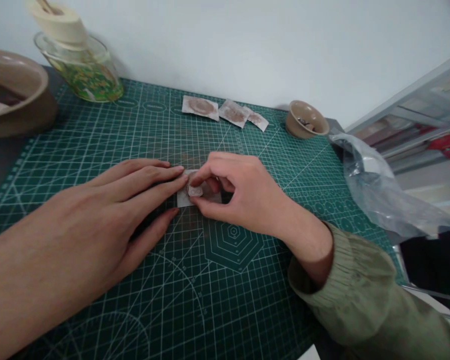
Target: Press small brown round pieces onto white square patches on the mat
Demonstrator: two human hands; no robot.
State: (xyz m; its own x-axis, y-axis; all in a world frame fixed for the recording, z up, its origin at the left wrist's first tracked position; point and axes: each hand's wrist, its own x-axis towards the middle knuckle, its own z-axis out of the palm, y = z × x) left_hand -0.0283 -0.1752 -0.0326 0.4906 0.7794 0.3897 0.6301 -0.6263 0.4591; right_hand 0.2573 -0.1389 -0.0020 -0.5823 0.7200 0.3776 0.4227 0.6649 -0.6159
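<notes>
A small pale rectangular piece (195, 191) with a line pattern on its top face is pinched between the thumb and fingers of my right hand (240, 187). It rests on a small whitish sheet (182, 199) with a brownish smear, lying on a green cutting mat (135, 295). My left hand (116, 210) lies flat, fingers stretched out, with its fingertips on the sheet's left edge. My right fingers cover part of the sheet's right side.
Several similar sheets with brown smears (200, 107) lie along the wall. A small brown bowl (306, 119) with bits inside stands back right, near a clear plastic bag (378, 185). Back left are a larger bowl (41, 95) and a glass bottle (82, 75) of green liquid.
</notes>
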